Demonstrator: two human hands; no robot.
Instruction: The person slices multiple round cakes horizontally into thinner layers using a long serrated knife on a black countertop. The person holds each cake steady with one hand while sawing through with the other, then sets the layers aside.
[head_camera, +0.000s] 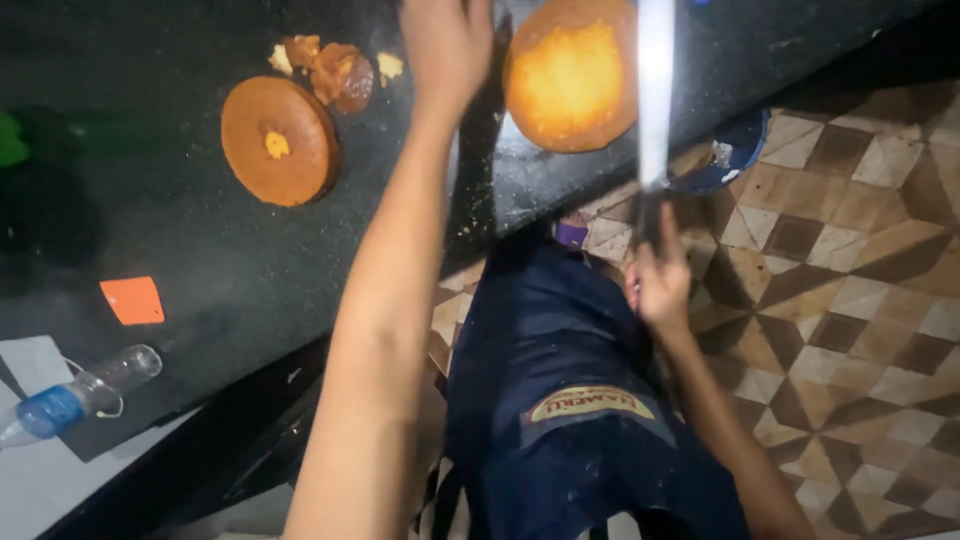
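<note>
Looking down: we see a dark counter (200, 260) on the left and a patterned tile floor (860, 290) on the right, with a dark blue apron (560, 380) between our arms.
Far left: a clear plastic bottle (75, 395) with a blue label lies on its side near the counter's edge, beside a white sheet (40, 480); an orange scraper card (133, 300) lies flat a little above it.
Brown cake: a round cake layer (278, 140) rests flat on the counter, with a small yellow spot in its top.
Scraps: broken cake pieces (335, 72) lie just beside that layer, toward the top.
Left hand: our left hand (447, 45) reaches out over the counter between the two cakes, fingers blurred; we cannot tell whether it touches anything, and we see nothing in it.
Yellow cake: a second round cake (570, 75), pale yellow on top with a brown rim, sits on the counter just right of the left hand.
Knife: a long bright knife blade (655, 90) runs upward from the right hand, crossing the right rim of the yellow cake; whether it touches the cake we cannot tell.
Right hand: our right hand (660, 285) is closed around the knife's dark handle, low over the floor and well below the yellow cake.
Blue bowl: a dark blue bowl (735, 150) shows at the counter's edge, just right of the blade.
</note>
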